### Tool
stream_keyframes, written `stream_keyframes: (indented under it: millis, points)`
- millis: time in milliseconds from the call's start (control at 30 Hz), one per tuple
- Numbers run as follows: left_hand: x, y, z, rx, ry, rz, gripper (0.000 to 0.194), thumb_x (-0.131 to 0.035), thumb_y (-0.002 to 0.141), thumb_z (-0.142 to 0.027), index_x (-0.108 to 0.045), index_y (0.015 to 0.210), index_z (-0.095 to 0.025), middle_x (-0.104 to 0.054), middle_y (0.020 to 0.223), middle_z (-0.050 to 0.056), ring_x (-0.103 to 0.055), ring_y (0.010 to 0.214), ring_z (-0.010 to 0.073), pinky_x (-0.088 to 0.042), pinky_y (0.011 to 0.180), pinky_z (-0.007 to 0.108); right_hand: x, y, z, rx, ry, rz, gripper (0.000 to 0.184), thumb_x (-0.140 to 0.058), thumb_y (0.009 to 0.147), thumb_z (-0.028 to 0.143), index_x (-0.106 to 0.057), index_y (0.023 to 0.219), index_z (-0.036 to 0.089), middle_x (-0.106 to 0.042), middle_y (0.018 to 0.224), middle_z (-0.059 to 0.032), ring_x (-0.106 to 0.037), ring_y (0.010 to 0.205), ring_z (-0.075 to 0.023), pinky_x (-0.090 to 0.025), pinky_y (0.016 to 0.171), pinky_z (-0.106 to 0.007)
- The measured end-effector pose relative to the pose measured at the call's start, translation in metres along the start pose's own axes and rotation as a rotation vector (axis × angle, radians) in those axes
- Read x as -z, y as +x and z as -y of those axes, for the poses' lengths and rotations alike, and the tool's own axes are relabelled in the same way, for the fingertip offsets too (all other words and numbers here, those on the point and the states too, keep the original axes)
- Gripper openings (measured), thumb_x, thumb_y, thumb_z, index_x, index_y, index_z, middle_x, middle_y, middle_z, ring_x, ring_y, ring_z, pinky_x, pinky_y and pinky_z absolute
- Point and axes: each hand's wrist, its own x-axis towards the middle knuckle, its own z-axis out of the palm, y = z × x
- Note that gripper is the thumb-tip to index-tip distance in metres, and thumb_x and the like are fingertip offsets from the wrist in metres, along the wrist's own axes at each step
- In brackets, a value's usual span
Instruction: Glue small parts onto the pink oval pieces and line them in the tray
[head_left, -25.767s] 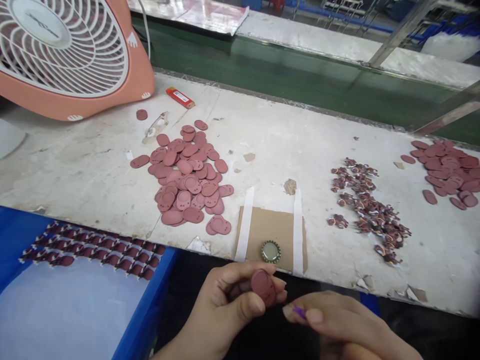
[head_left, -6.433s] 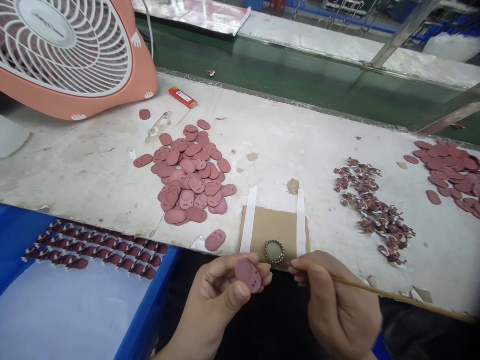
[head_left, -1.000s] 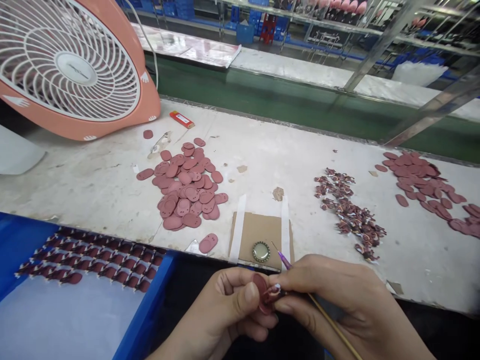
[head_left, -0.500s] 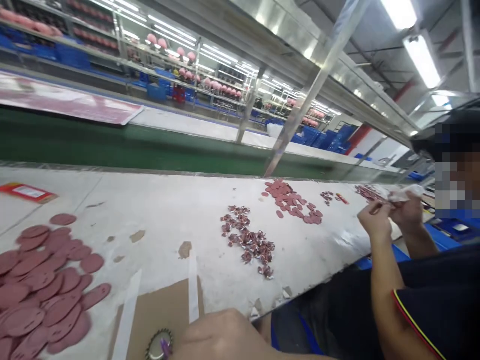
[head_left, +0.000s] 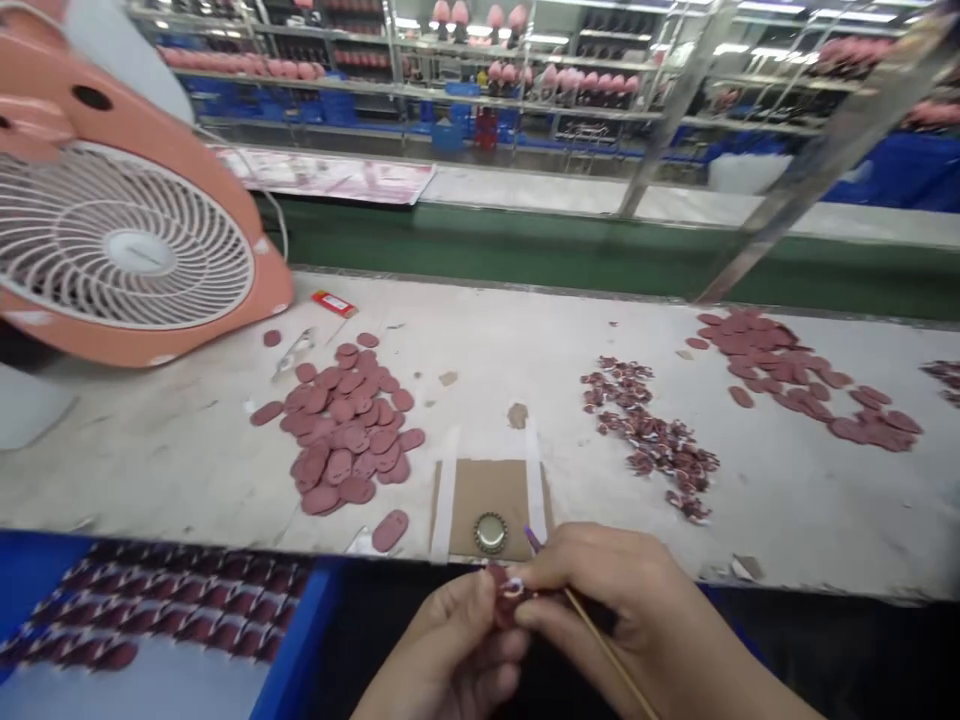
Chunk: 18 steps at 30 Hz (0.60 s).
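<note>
Low in the centre, my left hand is closed, with thumb and fingers pinching a small dark red piece. My right hand is closed around a thin yellowish stick whose purple tip pokes out above the fingers. Its fingertips also meet at the red piece, where a small white-ringed part shows; which hand bears that part I cannot tell. Just beyond the hands, a bottle cap lies on a cardboard piece with white tape strips along its sides.
Left of the cardboard is a pile of flat red ovals. To the right lie small brown-red parts and another oval pile. An orange fan stands at left. Below it, a blue bin holds rows of dark red pieces.
My view has swung left and down, away from the co-worker at right. Both my hands are now in view together at the red piece; earlier only one showed, near the bottle cap.
</note>
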Motion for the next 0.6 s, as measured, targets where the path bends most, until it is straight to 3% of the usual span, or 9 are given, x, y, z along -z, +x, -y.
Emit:
stream_keyframes:
  millis: [367,600]
  points:
    - [-0.0013,0.0048,0.0058,-0.042,-0.107,0.049,0.024,-0.089,0.063,-0.033,-0.077,0.07,-0.013,-0.074,0.059,-0.001,-0.069,0.052,0.0074,-0.057,0.049,0.012,0.0046,0.001,-0.0022,-0.007,-0.028,0.033,0.012,-0.061,0.096,0.013,-0.068,0.099,0.022,-0.07,0.087,0.0013,-0.067,0.076,-0.0107,-0.051,0.07,-0.018]
    - [-0.0004,0.0044,0.0071,-0.083,-0.066,0.062,0.03,-0.092,0.059,-0.037,-0.078,0.071,-0.013,-0.072,0.057,-0.002,-0.066,0.05,0.0052,-0.055,0.049,0.011,0.0047,0.0021,-0.0013,0.03,-0.035,0.046,0.012,-0.061,0.097,0.012,-0.067,0.099,0.021,-0.068,0.083,0.0007,-0.065,0.074,-0.0113,-0.05,0.067,-0.018]
